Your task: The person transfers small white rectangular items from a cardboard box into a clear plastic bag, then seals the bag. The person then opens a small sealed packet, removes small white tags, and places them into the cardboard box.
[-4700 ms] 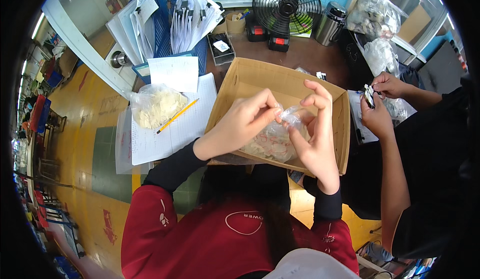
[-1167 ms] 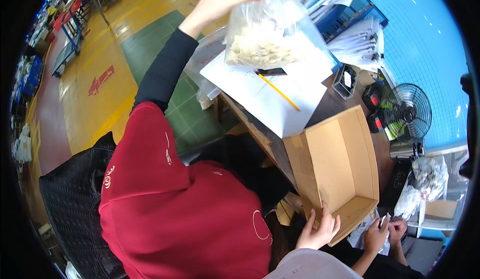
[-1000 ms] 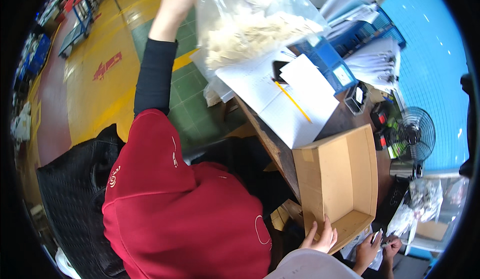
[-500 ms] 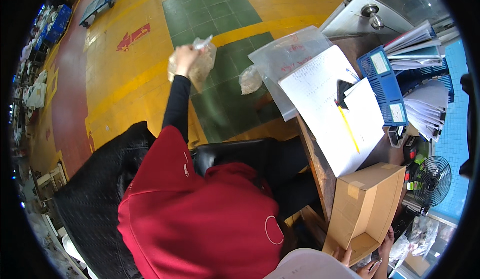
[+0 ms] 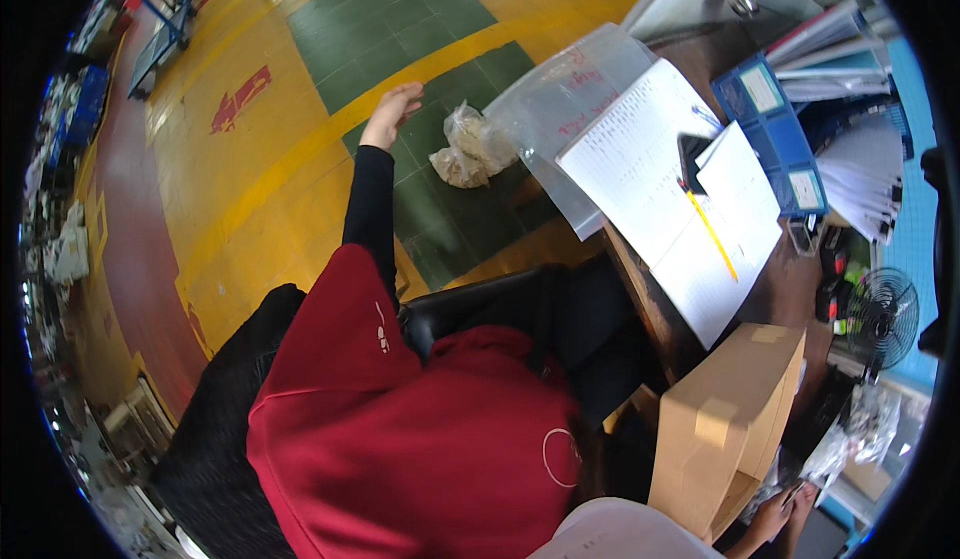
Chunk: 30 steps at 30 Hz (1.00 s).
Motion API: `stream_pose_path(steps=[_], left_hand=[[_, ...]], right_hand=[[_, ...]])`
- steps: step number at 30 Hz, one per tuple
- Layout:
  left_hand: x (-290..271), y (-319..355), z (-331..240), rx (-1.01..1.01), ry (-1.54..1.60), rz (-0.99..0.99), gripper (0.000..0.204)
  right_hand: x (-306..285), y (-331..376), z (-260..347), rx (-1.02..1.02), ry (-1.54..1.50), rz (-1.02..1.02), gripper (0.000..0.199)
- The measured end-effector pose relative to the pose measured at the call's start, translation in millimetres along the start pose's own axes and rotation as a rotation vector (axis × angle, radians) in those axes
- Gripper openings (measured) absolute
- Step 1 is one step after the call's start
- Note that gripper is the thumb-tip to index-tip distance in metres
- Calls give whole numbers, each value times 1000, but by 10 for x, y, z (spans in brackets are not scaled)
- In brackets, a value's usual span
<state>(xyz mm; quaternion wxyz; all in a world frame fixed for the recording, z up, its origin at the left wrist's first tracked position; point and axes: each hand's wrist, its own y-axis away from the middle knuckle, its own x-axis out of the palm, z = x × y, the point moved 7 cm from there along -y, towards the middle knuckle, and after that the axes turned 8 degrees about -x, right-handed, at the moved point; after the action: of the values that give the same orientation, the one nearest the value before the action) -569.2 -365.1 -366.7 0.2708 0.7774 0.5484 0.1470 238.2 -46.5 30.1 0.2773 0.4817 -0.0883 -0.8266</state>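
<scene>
My left hand (image 5: pixel 393 116) reaches out over the floor in a black sleeve. Its fingers are loosely stretched and nothing is in them, so it is open. Just to its right, two clear plastic bags of pale beige contents (image 5: pixel 460 166) lie against each other on green tiles; what fills them is too small to tell. My right hand does not show. An open cardboard box (image 5: pixel 705 429) stands tilted at the table's near end, on my right side. Beyond it are a co-worker's bare hands (image 5: pixel 782 509), close together at a small dark thing I cannot make out.
On the wooden table (image 5: pixel 790 299) lie an open notebook (image 5: pixel 640 149), a yellow pencil (image 5: pixel 712 237), a dark phone (image 5: pixel 690 159) and a plastic sheet (image 5: pixel 570 89) overhanging the edge. Blue file trays (image 5: pixel 775 139) and a fan (image 5: pixel 882 317) stand behind. A blue cart (image 5: pixel 160 44) is far left.
My left hand has let go of a bag, which now lies on the floor beside the other one. Fingers seen at the box's near edge are out of sight. The box's opening has turned away.
</scene>
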Motion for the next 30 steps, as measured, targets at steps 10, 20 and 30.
stream_pose_path(steps=[10,20,30], left_hand=[[763,934,-1069,331,17,203,43],[1702,1929,-1851,621,-97,398,46],[2012,3008,-1845,840,-36,347,26]], right_hand=[[789,826,-421,89,-298,39,31],[1790,1026,469,-215,-169,-331,31],[2825,573,382,-425,147,-422,22]])
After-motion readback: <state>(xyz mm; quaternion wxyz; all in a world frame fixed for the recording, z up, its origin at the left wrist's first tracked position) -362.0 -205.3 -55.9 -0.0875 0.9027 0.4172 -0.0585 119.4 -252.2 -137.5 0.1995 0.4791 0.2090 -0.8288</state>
